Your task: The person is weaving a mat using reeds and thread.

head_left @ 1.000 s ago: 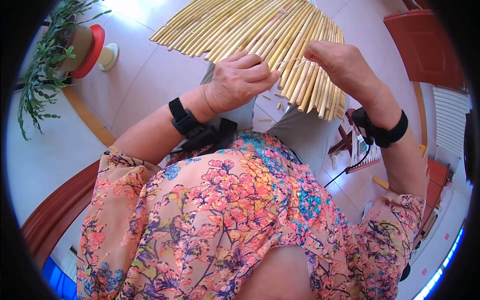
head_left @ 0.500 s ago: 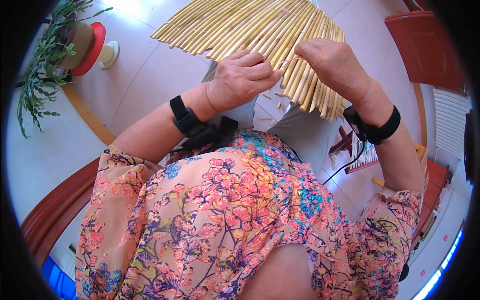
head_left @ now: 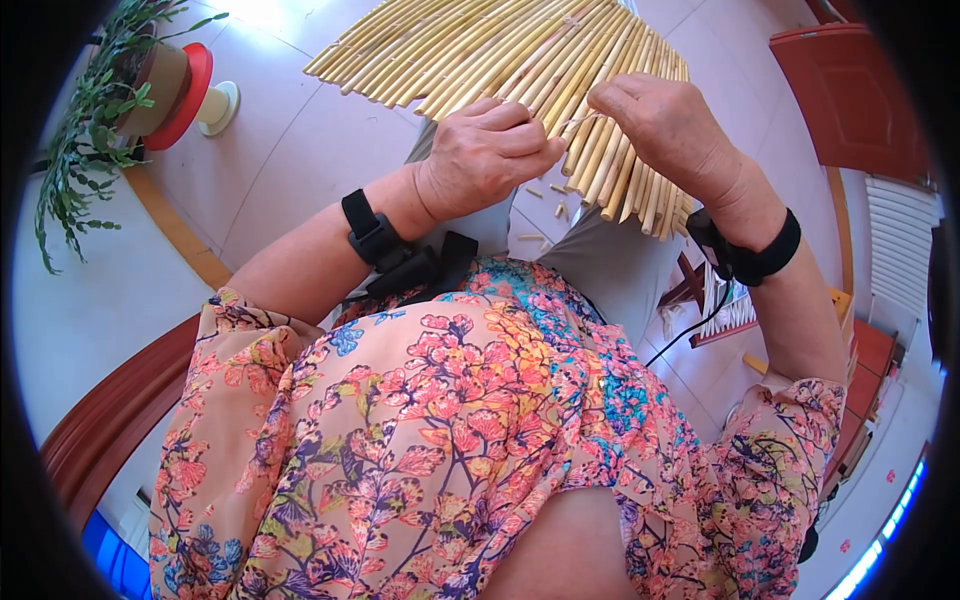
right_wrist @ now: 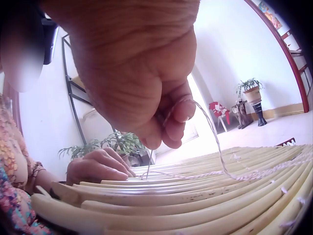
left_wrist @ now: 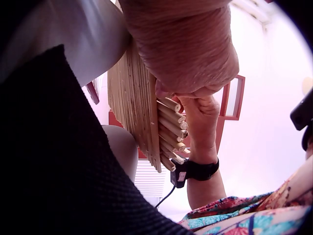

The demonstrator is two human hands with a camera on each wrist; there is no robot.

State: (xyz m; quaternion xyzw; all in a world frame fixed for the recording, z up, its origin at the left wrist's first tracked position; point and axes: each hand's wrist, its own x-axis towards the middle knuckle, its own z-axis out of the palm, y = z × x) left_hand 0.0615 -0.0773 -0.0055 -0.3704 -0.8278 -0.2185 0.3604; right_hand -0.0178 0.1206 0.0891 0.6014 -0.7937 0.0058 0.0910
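A mat of yellowish stalks (head_left: 480,60), bound with thin twisted string, spreads beyond the knees. At its near edge the left hand (head_left: 490,155) grips a stalk end with curled fingers. The right hand (head_left: 660,125) is just above the mat, right of the left hand. In the right wrist view the right hand (right_wrist: 146,83) pinches a pale twisted string (right_wrist: 217,142), which loops over its fingers down to the stalks (right_wrist: 161,200). The left hand (right_wrist: 98,166) lies low at the stalk ends there. Cut ends (left_wrist: 173,129) show beneath the left hand (left_wrist: 190,54) in the left wrist view.
Short cut pieces (head_left: 560,210) lie on the tiled floor (head_left: 290,150) between the knees. A potted plant (head_left: 95,130) on a red-topped stand is at left. A small rack with white strands (head_left: 725,310) stands at right, near a black cable (head_left: 690,335).
The right hand has moved left, closer to the left hand, then stayed nearly still. The left hand has barely moved.
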